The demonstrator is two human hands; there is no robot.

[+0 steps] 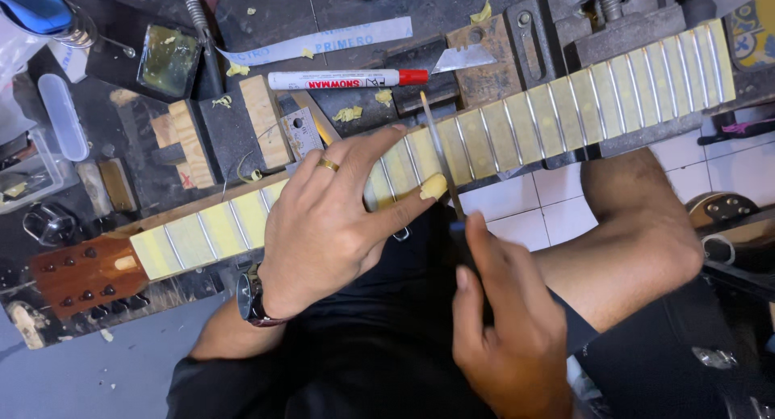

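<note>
- Two hands work over one guitar neck [484, 136] in the head view; it lies slanting across the frame, from the brown headstock [85, 278] at the lower left up to the upper right, where a grey vise [613, 23] seems to clamp it.
- Left hand [331, 217] lies spread flat on the middle of the neck, fingers open, one fingertip wrapped in yellowish tape; it presses down and pinches nothing.
- Right hand [504, 322], lower centre, is closed around the dark handle of a thin file [432, 132] whose blade crosses the neck just beside the taped fingertip.
- My judgement: the neck is stiff and rather light, but long, so it can swing if it is held at one end only. Its yellow-green masking tape between the metal frets is soft and tears easily; the frets are hard and a little slippery. Better to hold it from the sides near the middle.
- Around, on the dark bench [266, 15]: a white marker with red cap [347, 79] at upper centre, a loose blade [462, 58] beside it, small wood blocks [190, 136] at the left, tape scraps.
- Marker and blocks lie near the far edge of the neck and could hinder the file stroke.
</note>
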